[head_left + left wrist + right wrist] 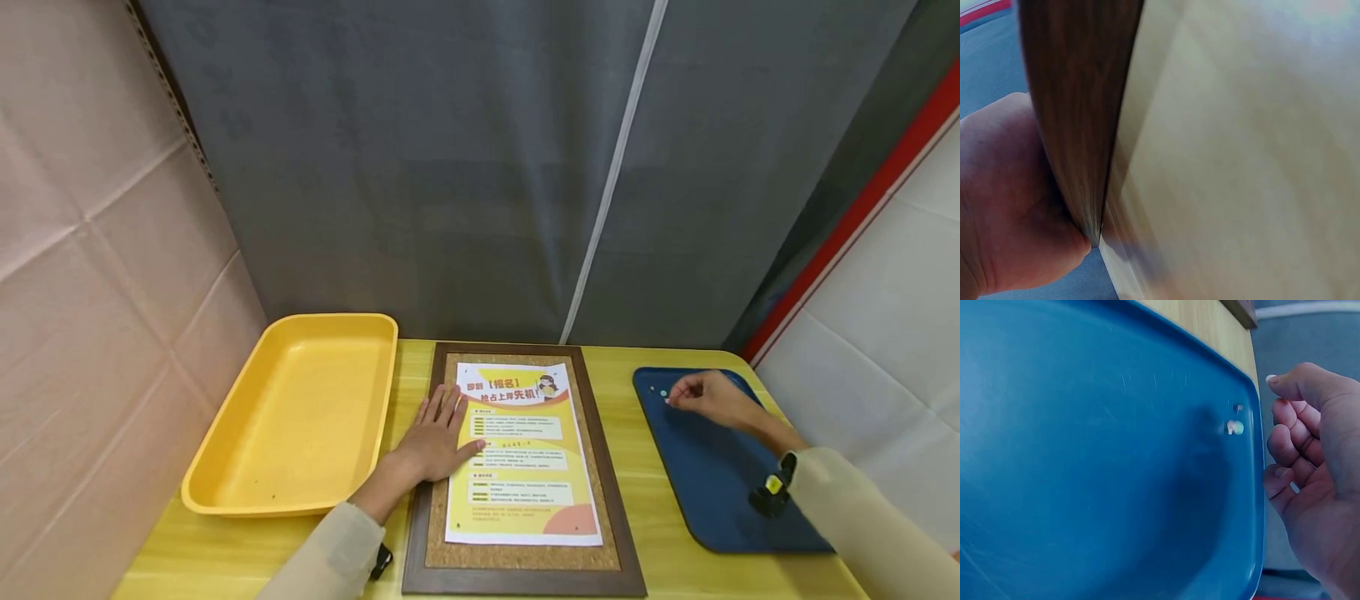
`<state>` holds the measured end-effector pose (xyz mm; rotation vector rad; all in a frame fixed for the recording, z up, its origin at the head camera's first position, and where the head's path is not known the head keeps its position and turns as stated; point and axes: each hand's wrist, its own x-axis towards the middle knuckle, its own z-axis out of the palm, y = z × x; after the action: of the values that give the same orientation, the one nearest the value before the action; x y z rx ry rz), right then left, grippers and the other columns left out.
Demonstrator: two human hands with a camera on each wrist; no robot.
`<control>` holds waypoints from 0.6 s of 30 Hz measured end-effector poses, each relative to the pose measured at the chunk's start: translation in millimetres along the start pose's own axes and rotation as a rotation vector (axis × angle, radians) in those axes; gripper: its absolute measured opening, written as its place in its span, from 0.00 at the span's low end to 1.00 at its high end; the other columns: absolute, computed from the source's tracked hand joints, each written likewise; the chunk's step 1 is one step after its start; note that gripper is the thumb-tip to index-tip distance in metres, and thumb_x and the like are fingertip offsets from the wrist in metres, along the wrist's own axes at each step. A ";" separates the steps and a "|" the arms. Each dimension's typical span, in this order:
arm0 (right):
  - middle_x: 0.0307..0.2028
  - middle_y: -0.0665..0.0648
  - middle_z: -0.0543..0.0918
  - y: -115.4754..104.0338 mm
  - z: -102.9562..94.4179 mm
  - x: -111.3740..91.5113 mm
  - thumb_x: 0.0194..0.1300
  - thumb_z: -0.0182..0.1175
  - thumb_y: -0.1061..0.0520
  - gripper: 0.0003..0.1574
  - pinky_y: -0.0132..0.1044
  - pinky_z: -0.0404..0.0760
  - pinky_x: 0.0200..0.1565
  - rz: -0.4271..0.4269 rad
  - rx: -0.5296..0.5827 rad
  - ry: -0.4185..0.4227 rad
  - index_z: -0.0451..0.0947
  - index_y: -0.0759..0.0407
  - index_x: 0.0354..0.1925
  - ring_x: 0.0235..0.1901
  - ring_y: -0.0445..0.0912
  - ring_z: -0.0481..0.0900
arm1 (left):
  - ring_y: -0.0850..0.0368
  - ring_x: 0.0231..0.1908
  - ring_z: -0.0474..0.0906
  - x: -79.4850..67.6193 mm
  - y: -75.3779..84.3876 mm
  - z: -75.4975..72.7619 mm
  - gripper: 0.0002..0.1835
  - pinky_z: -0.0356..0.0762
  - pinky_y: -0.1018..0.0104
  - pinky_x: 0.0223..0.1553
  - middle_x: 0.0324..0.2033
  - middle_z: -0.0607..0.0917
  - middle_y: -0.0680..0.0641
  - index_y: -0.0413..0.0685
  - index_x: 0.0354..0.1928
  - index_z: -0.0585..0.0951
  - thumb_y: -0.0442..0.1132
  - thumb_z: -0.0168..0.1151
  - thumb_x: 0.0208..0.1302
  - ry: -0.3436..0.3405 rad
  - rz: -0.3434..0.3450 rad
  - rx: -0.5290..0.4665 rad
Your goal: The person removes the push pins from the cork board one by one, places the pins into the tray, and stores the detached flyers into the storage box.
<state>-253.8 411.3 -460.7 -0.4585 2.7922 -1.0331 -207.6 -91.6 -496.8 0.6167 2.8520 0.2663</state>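
My left hand [437,439] lies flat with spread fingers across the left edge of a printed yellow poster [525,500]. The poster lies on a cork board [611,533] with a dark wooden frame [525,581]; small dark spots show near its corners. In the left wrist view the hand's heel [1022,200] is beside the wooden frame edge [1079,112]. My right hand [708,398] is above the far left corner of a blue tray [720,483], fingers loosely curled. Close to its fingertips are tiny pushpin-like pieces [1239,427], one greenish. No held piece is clearly visible.
A deep yellow tray [315,400] stands left of the board, with a few tiny dark specks inside. All of it is on a yellow wood-grain table [667,575]. A grey curtain [450,183] hangs behind, and pale panels [97,275] stand at the sides.
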 end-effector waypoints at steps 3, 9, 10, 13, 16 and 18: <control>0.38 0.60 0.90 1.5 -3.2 -0.1 0.72 0.66 0.64 0.06 0.30 0.83 0.38 0.023 -0.003 0.009 0.87 0.67 0.40 0.35 0.47 0.85 | 0.36 0.84 0.31 -1.5 -0.7 -1.2 0.48 0.37 0.40 0.82 0.85 0.40 0.39 0.43 0.86 0.47 0.69 0.42 0.80 -0.003 -0.003 -0.001; 0.38 0.62 0.90 13.1 -4.9 2.5 0.73 0.65 0.65 0.07 0.29 0.82 0.38 0.048 -0.018 0.007 0.86 0.69 0.39 0.34 0.45 0.84 | 0.37 0.84 0.32 -1.8 -0.8 0.0 0.49 0.39 0.41 0.82 0.85 0.41 0.40 0.43 0.86 0.48 0.70 0.42 0.80 0.005 0.001 -0.009; 0.37 0.61 0.90 15.5 -4.9 3.2 0.72 0.65 0.65 0.06 0.29 0.81 0.38 0.053 -0.022 0.009 0.86 0.69 0.39 0.34 0.44 0.84 | 0.37 0.84 0.32 -1.7 -0.7 0.0 0.49 0.39 0.41 0.82 0.85 0.41 0.40 0.43 0.86 0.48 0.70 0.42 0.80 0.005 0.002 -0.008; 0.35 0.59 0.89 22.1 -4.2 5.1 0.71 0.65 0.65 0.06 0.29 0.80 0.36 0.061 -0.042 0.014 0.86 0.68 0.38 0.32 0.42 0.81 | 0.37 0.84 0.32 -1.6 -0.9 0.4 0.48 0.38 0.41 0.82 0.85 0.41 0.40 0.43 0.86 0.47 0.70 0.41 0.80 0.003 0.002 -0.004; 0.33 0.57 0.88 27.1 -2.8 7.8 0.70 0.66 0.65 0.05 0.30 0.78 0.35 0.067 -0.055 0.023 0.87 0.67 0.37 0.30 0.40 0.78 | 0.36 0.84 0.32 -2.3 -0.6 0.1 0.48 0.38 0.40 0.82 0.85 0.41 0.39 0.43 0.86 0.47 0.70 0.41 0.80 0.003 0.003 -0.002; 0.33 0.56 0.88 30.2 -2.1 9.7 0.69 0.66 0.65 0.04 0.31 0.78 0.34 0.066 -0.069 0.021 0.87 0.66 0.37 0.29 0.39 0.77 | 0.36 0.84 0.32 -2.5 -0.4 -0.1 0.48 0.39 0.40 0.82 0.85 0.41 0.39 0.43 0.86 0.47 0.70 0.41 0.80 0.003 0.004 -0.002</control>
<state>-270.7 431.2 -479.0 -0.3630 2.8480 -0.9364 -205.5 -93.0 -496.3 0.6228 2.8532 0.2703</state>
